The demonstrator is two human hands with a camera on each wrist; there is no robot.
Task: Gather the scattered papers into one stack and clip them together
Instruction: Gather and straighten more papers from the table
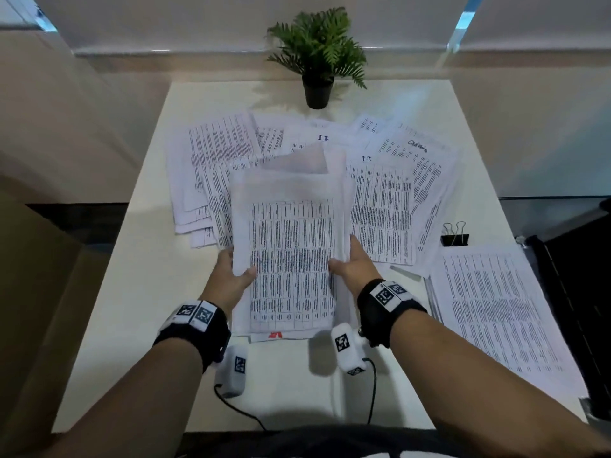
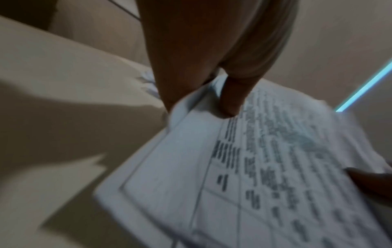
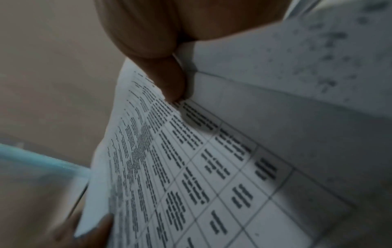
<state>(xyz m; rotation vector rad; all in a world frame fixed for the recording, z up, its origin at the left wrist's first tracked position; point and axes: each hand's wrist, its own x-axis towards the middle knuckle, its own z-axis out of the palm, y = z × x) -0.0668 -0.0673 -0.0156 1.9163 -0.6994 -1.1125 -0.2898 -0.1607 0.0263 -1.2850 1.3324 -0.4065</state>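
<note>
A bundle of printed sheets (image 1: pixel 291 246) is lifted above the white table (image 1: pixel 139 309), both hands gripping its long sides. My left hand (image 1: pixel 231 271) pinches the left edge with the thumb on top; my right hand (image 1: pixel 350 262) pinches the right edge the same way. The left wrist view shows the thumb pressed on the bundle of sheets (image 2: pixel 265 167). The right wrist view shows the thumb on the printed sheets (image 3: pixel 191 167). More scattered papers (image 1: pixel 390 200) fan out behind. A black binder clip (image 1: pixel 455 238) lies to the right.
A second pile of printed sheets (image 1: pixel 496 312) lies at the table's right edge. A potted fern (image 1: pixel 317 57) stands at the back centre. Two white tagged sensor units with cables (image 1: pixel 231 368) dangle under the wrists over the near table. Dark furniture (image 1: pixel 575 292) borders the right side.
</note>
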